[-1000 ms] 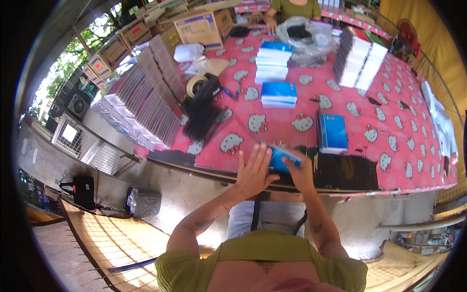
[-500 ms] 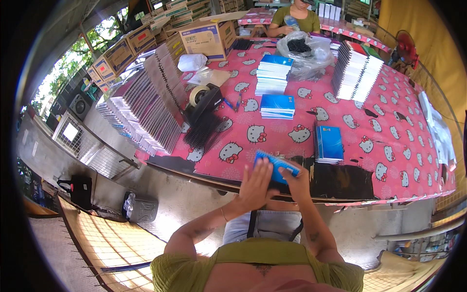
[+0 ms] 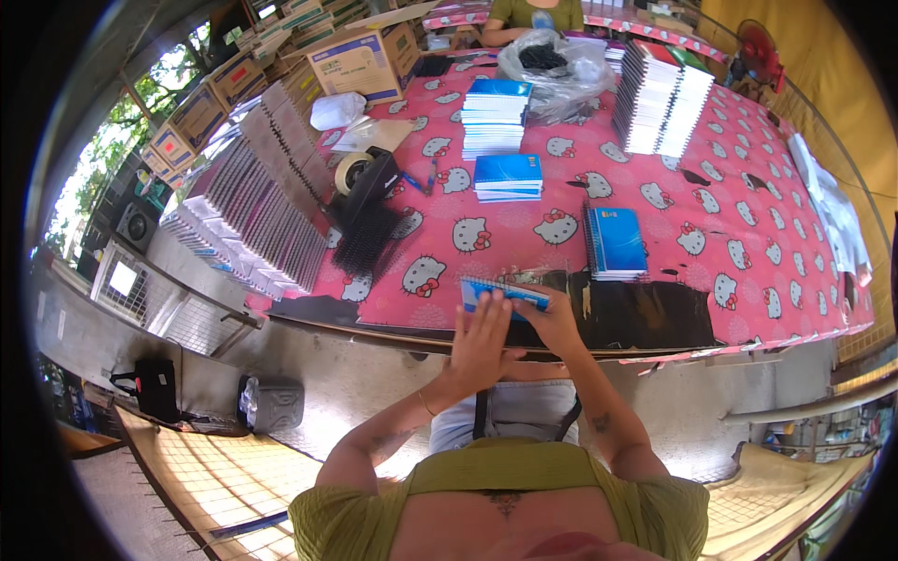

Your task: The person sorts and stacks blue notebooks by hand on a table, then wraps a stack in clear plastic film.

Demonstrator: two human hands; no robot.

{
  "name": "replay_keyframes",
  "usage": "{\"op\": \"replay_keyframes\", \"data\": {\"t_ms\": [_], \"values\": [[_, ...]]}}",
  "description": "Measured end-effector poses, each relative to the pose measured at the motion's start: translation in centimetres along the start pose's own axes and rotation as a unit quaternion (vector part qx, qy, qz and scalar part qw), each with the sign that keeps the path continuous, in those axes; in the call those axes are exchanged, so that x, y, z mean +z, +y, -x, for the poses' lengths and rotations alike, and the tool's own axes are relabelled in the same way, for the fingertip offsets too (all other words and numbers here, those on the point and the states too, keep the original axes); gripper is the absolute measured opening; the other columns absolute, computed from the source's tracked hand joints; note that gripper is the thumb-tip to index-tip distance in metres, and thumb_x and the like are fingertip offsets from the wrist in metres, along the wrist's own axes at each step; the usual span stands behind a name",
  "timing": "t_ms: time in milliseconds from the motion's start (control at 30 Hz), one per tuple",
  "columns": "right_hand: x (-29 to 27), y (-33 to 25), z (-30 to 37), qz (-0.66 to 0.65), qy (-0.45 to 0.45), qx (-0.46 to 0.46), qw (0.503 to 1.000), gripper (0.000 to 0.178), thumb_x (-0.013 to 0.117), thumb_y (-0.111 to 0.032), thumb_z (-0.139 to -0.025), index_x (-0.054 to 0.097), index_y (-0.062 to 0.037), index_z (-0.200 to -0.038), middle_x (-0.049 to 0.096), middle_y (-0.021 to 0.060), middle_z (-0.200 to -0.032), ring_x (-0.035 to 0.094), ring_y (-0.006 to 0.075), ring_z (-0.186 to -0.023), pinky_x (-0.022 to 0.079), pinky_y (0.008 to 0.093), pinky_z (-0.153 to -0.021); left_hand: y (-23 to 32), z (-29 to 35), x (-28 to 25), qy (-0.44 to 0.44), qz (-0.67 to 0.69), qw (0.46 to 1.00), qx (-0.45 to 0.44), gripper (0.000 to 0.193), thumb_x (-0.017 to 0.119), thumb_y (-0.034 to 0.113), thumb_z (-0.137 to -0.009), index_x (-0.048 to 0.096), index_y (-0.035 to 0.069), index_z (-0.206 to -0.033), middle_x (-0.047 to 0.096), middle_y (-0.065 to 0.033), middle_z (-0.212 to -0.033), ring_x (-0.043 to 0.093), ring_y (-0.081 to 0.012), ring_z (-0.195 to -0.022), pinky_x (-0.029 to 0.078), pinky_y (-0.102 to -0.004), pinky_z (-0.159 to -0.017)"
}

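Note:
A blue spiral notebook (image 3: 470,295) lies at the table's near edge, its coil along the far side. Flat across its cover, my left hand (image 3: 480,344) has its fingers stretched out and covers much of it. My right hand (image 3: 554,323) grips the right end, with the thumb near the coil; its other fingers are partly hidden. To the right is a small pile of blue spiral notebooks (image 3: 617,245). Farther off are a low blue stack (image 3: 508,178) and a taller blue stack (image 3: 496,117).
At left stand long rows of spiral-bound notebooks (image 3: 253,201), black binding coils (image 3: 369,238) and a tape dispenser (image 3: 369,182). Tall notebook stacks (image 3: 659,103), a plastic bag (image 3: 557,79) and a cardboard box (image 3: 365,65) stand farther back. Another person (image 3: 533,14) sits across the table.
The view has shifted, so the table's things sit higher and farther left in the picture. My left hand lies flatter over the notebook, while my right still holds its right end.

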State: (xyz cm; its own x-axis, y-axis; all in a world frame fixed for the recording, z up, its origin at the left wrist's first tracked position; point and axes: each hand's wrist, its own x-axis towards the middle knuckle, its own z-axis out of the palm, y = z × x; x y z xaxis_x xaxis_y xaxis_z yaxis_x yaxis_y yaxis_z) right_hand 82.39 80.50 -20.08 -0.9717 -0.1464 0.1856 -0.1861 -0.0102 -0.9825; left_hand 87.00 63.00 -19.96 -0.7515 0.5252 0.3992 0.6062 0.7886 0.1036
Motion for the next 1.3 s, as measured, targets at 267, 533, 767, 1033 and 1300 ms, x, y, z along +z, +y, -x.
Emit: {"op": "replay_keyframes", "data": {"t_ms": [267,533,767,1033,1300], "values": [[-0.3,1.3,-0.5,0.018,-0.064,-0.018,0.998,0.027,0.068,-0.006,-0.091,0.069,0.0008,-0.117,0.074,0.0088,-0.102,0.064,0.0096,-0.09,0.052,0.0275,-0.08,-5.9,-4.4,-2.3,0.065,0.079,0.993,0.067,0.045,0.063,0.035,-0.092,0.062,0.006,-0.126,0.065,-0.0087,-0.123,0.059,-0.0269,-0.118,0.019,-0.0624,-0.115],[0.1,1.5,-1.3,0.079,-0.012,-0.064,0.995,0.028,0.066,-0.001,-0.088,0.067,0.0024,-0.116,0.074,0.0131,-0.103,0.066,0.0144,-0.088,0.053,0.0296,-0.081,-2.1,-1.7,1.9,0.062,-0.022,0.998,0.006,0.083,0.046,0.058,-0.095,0.033,-0.002,-0.151,0.034,-0.0233,-0.155,0.029,-0.0394,-0.146,0.015,-0.0656,-0.113],[0.5,2.2,-0.3,0.047,-0.032,-0.03,0.998,0.026,0.067,-0.003,-0.088,0.068,-0.0012,-0.115,0.073,0.0091,-0.095,0.064,0.0114,-0.083,0.052,0.0294,-0.076,-1.2,-1.7,1.7,0.066,-0.024,0.998,0.005,0.082,0.034,0.059,-0.099,0.031,-0.006,-0.15,0.028,-0.0252,-0.158,0.022,-0.044,-0.147,0.008,-0.0682,-0.113],[-0.2,2.9,-0.8,0.028,-0.014,-0.024,0.999,0.026,0.069,-0.006,-0.088,0.068,0.0007,-0.114,0.073,0.0107,-0.094,0.061,0.0083,-0.083,0.052,0.0291,-0.075,-0.4,-2.8,1.1,0.12,0.004,0.993,-0.016,0.058,0.053,0.04,-0.098,0.049,0.002,-0.141,0.05,-0.017,-0.145,0.041,-0.0344,-0.14,0.009,-0.0659,-0.115],[-0.1,2.0,-0.7,0.044,-0.045,-0.036,0.997,0.024,0.069,-0.007,-0.089,0.069,0.0002,-0.112,0.072,0.011,-0.088,0.061,0.0082,-0.081,0.051,0.0297,-0.072,-4.0,-6.0,-2.0,0.041,0.083,0.994,0.052,0.044,0.061,0.034,-0.093,0.061,0.006,-0.127,0.061,-0.0105,-0.128,0.052,-0.0302,-0.127,0.012,-0.0657,-0.115]]}}
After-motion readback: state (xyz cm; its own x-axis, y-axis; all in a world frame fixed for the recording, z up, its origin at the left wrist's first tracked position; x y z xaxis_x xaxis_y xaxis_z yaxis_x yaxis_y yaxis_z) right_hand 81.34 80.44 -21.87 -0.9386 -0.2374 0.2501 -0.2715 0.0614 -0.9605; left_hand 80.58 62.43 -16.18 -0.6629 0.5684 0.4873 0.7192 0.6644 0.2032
